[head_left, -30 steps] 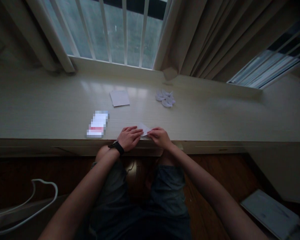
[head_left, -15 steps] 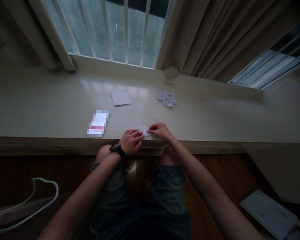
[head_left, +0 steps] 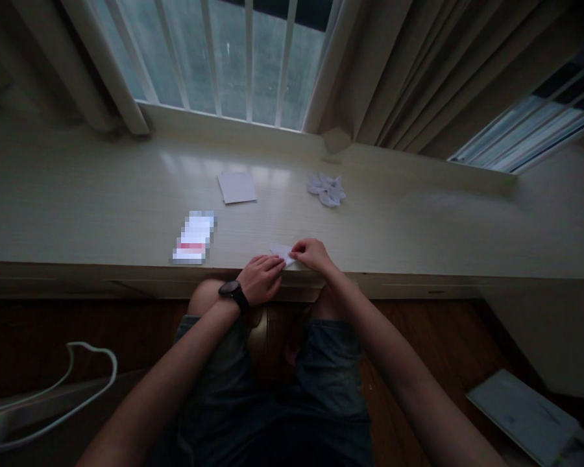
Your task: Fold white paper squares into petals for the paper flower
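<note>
A small folded piece of white paper (head_left: 281,250) lies near the front edge of the pale ledge, partly covered by my fingers. My left hand (head_left: 261,279), with a black watch on its wrist, holds the paper's near left side, its fingers close together. From the other side my right hand (head_left: 313,255) pinches the paper's right part between thumb and forefinger. Further back lies a stack of square white paper (head_left: 238,187). To its right sits a cluster of folded white paper pieces (head_left: 326,189), shaped like petals.
A phone (head_left: 194,237), its screen lit and pixelated, lies on the ledge (head_left: 418,227) left of my hands. Behind are a barred window (head_left: 233,65) and curtains (head_left: 394,71). A white looped frame (head_left: 114,366) is at lower left, and a pale flat panel (head_left: 525,415) at lower right.
My left hand has drawn slightly back toward the ledge's edge, its watch face turning into view. My right hand keeps its pinch on the paper, which now shows less surface. The view has shifted slightly.
</note>
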The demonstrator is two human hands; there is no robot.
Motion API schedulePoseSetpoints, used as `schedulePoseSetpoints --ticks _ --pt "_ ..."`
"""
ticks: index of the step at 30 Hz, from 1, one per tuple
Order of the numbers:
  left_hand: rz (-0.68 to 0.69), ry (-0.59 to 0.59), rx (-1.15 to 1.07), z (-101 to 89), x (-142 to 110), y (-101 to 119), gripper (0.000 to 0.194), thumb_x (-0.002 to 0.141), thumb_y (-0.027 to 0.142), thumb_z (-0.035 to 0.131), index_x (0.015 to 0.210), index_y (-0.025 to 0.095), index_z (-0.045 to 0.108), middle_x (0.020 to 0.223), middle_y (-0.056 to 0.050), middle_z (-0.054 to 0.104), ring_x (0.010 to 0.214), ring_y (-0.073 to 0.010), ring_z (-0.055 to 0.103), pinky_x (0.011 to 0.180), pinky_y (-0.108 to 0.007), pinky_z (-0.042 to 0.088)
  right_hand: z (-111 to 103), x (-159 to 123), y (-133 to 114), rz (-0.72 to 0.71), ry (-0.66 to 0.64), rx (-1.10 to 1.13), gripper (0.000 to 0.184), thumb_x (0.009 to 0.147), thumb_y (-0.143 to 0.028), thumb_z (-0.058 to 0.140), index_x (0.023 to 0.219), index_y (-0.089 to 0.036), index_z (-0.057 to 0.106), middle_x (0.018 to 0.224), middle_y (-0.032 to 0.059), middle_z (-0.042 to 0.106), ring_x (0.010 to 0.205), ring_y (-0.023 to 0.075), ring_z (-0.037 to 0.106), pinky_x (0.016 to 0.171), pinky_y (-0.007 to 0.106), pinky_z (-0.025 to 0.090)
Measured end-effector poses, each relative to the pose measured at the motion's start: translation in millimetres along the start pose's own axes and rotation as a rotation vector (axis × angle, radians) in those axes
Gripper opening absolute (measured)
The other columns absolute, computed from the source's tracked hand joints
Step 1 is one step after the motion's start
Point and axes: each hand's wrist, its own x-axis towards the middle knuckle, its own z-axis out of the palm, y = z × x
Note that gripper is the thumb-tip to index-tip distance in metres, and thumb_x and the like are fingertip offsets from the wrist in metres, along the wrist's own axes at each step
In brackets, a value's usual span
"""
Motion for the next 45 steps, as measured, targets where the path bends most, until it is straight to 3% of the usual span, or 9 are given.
schedulePoseSetpoints --ticks 10,19,26,30,36,41,45 --pt "0.0 -0.03 -0.026 0.5 0.4 -1.0 0.046 0.088 0.022 0.048 0.134 0.024 0.051 0.132 -0.009 0.056 0.123 -0.0234 0.049 0.103 -0.045 0.039 3.0 2.3 3.1 0.012 0.0 0.053 0.004 0.072 -0.021 0.073 0.074 -0.018 0.073 0.071 0.0022 0.072 0.061 0.012 0.06 0.056 0.022 0.041" --pt "-0.012 -0.065 -0.01 -3.1 1.3 2.9 0.047 0.088 0.025 0.048 0.135 0.023 0.051 0.133 -0.005 0.058 0.126 -0.0247 0.047 0.103 -0.046 0.036 0.7 3.6 2.3 0.006 -0.023 0.025 0.007 0.072 -0.023 0.074 0.077 -0.018 0.072 0.073 0.0013 0.07 0.063 0.0126 0.06 0.059 0.023 0.042" --pt "-0.029 -0.065 0.009 -7.8 3.8 5.5 0.045 0.088 0.025 0.047 0.133 0.026 0.053 0.132 -0.005 0.059 0.122 -0.0253 0.049 0.101 -0.046 0.035 11.9 -20.4 2.5 -0.246 0.209 -0.126 0.014 0.086 -0.026 0.06 0.086 -0.021 0.074 0.094 0.0083 0.069 0.096 0.0222 0.058 0.089 0.036 0.046" --pt "-0.075 -0.044 0.039 -5.9 7.6 3.1 0.041 0.091 0.025 0.044 0.13 0.026 0.056 0.13 -0.004 0.06 0.118 -0.0254 0.051 0.099 -0.046 0.035 18.9 -35.3 1.3 -0.39 0.193 -0.158 0.025 0.091 -0.024 0.052 0.107 -0.023 0.071 0.115 0.0069 0.067 0.112 0.0246 0.052 0.102 0.041 0.04" --pt "-0.086 -0.085 0.107 -10.4 14.7 -1.9 0.038 0.09 0.028 0.045 0.126 0.027 0.056 0.137 -0.004 0.054 0.111 -0.027 0.051 0.092 -0.047 0.038 16.1 -38.7 4.6 -0.474 0.101 -0.22 0.04 0.091 -0.023 0.05 0.129 -0.021 0.058 0.132 0.0057 0.059 0.128 0.0249 0.045 0.111 0.044 0.033" --pt "-0.046 -0.143 0.149 -16.7 20.5 -5.5 0.037 0.089 0.03 0.046 0.126 0.031 0.055 0.139 -0.002 0.052 0.108 -0.0287 0.051 0.087 -0.048 0.038 8.3 -39.6 9.3 -0.519 0.025 -0.244 0.045 0.091 -0.024 0.049 0.137 -0.023 0.051 0.14 0.0051 0.052 0.134 0.0248 0.042 0.112 0.047 0.032" --pt "-0.036 -0.148 0.147 -16.3 19.8 -7.9 0.039 0.089 0.032 0.048 0.127 0.031 0.054 0.139 -0.003 0.052 0.118 -0.0299 0.047 0.094 -0.049 0.036 7.4 -41.3 13.4 -0.558 0.011 -0.246 0.044 0.092 -0.025 0.048 0.136 -0.023 0.05 0.142 0.0061 0.049 0.137 0.0242 0.037 0.114 0.049 0.028"
